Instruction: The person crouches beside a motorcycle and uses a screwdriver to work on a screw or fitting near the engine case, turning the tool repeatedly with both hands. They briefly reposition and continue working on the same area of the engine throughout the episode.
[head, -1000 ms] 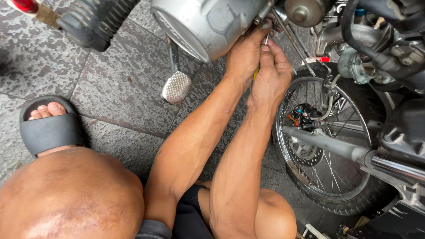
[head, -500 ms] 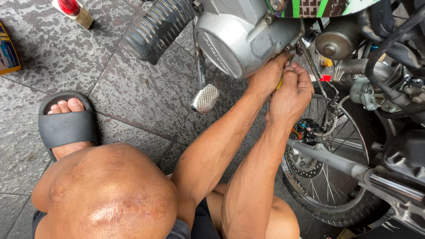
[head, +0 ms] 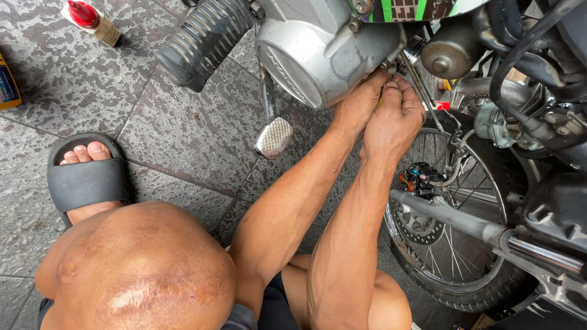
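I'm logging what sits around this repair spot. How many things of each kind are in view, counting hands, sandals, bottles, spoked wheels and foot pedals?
Bare hands: 2, left hand and right hand
Grey rubber slide sandal: 1
Small red-capped bottle: 1
Spoked black-tyred wheel: 1
Checkered silver metal foot pedal: 1
Total: 6

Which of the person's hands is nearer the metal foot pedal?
Left. The left hand is under the silver engine cover, just right of the foot pedal. The right hand sits beyond it, nearer the spoked wheel.
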Demonstrator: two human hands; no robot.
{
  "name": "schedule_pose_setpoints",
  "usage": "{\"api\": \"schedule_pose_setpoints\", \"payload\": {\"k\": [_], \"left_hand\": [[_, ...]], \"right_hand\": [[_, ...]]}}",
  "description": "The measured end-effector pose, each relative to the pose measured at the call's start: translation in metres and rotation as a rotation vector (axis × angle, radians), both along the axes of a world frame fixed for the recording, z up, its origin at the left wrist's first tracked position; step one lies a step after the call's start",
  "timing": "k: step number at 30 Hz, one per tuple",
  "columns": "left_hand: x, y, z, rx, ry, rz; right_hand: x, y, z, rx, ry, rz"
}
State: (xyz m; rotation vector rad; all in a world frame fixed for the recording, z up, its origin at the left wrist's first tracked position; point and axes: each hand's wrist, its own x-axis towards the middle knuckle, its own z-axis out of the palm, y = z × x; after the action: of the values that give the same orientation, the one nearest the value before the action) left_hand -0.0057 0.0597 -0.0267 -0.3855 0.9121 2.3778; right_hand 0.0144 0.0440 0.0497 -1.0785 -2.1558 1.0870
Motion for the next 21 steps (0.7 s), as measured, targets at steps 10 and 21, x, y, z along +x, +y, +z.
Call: {"api": "schedule_pose_setpoints", "payload": {"k": [10, 21], "left_hand": [[-0.002, 0.0, -0.005, -0.076, 0.026, -0.068], [-0.002, -0.002, -0.007, 0.11, -0.053, -0.067]], "right_hand": [[-0.002, -0.005, -0.006, 0.098, 0.017, 0.013], [-0.005, -0.015, -0.005, 0.207, -0.007, 0.034]]}}
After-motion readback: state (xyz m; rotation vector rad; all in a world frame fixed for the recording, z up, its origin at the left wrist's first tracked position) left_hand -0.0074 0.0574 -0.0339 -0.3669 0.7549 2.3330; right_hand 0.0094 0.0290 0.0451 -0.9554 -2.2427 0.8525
